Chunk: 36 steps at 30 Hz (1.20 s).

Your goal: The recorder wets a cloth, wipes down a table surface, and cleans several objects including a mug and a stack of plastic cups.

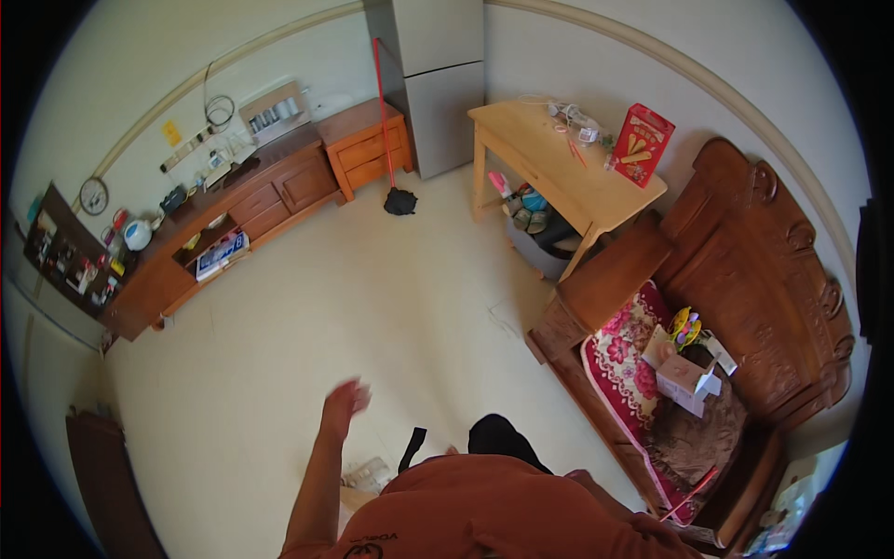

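My left hand (pixel 347 402) hangs over the pale floor (pixel 293 335), blurred, with loosely bent fingers and nothing visible in it. Below the wrist, partly behind my orange shirt (pixel 475 503), lies a whitish thing (pixel 368 474) that I cannot make out. A black strap-like piece (pixel 413 447) sticks out beside the shirt, and one leg in black cloth (pixel 503 440) shows in front. At the shirt's right edge my right hand (pixel 578 476) is mostly hidden, so its fingers cannot be seen.
A carved wooden sofa (pixel 754 279) stands right, with an opened carton (pixel 684 381) on its flowered cover. Beyond are a wooden table (pixel 538 147) with a red box (pixel 641 145) and a grey bin (pixel 527 244) beneath. A mop (pixel 400 200) leans near the refrigerator (pixel 447 119). A long cabinet (pixel 258 209) lines the left wall.
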Motion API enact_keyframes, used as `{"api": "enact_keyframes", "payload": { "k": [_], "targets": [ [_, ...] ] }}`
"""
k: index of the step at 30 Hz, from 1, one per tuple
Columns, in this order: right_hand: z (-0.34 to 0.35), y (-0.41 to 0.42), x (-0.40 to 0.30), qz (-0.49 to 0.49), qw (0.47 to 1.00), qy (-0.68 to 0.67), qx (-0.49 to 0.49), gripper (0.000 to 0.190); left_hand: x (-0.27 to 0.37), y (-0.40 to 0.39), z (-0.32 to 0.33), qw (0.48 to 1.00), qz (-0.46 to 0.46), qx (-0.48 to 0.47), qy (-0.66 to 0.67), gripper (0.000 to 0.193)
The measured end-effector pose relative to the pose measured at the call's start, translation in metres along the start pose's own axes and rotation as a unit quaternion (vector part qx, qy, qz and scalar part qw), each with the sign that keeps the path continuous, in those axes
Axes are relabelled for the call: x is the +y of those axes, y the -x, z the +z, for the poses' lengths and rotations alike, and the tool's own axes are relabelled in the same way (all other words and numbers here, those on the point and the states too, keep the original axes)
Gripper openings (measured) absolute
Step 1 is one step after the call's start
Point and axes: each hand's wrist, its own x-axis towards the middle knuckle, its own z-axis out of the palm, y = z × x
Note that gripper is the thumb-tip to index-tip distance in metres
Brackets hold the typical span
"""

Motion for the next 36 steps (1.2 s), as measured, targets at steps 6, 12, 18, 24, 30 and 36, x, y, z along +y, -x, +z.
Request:
{"api": "enact_keyframes", "payload": {
  "k": [6,12,18,24,30,36],
  "targets": [
    [0.015,-0.119,-0.155,0.202,0.967,-0.133,0.077,0.015,0.321,-0.080,0.221,0.856,0.362,-0.361,0.075,0.024],
    [-0.031,-0.339,-0.296,0.136,0.983,-0.122,-0.002,0.021,0.443,-0.096,0.247,0.711,0.418,-0.560,0.087,0.036],
    [-0.101,-0.465,-0.527,0.043,0.884,-0.350,0.308,0.024,0.480,-0.205,0.272,0.886,0.195,-0.420,0.023,0.030],
    [-0.192,-0.541,-0.564,0.074,0.707,-0.435,0.553,0.044,0.463,-0.444,0.271,0.831,0.433,-0.315,-0.148,0.043],
    [-0.249,-0.502,-0.568,0.133,0.543,-0.578,0.595,0.042,0.411,-0.676,0.293,0.933,0.132,-0.248,-0.226,0.039],
    [-0.283,-0.503,-0.536,-0.036,0.497,-0.666,0.555,0.032,0.337,-0.808,0.339,0.931,-0.041,-0.264,-0.249,0.045]
  ]
}}
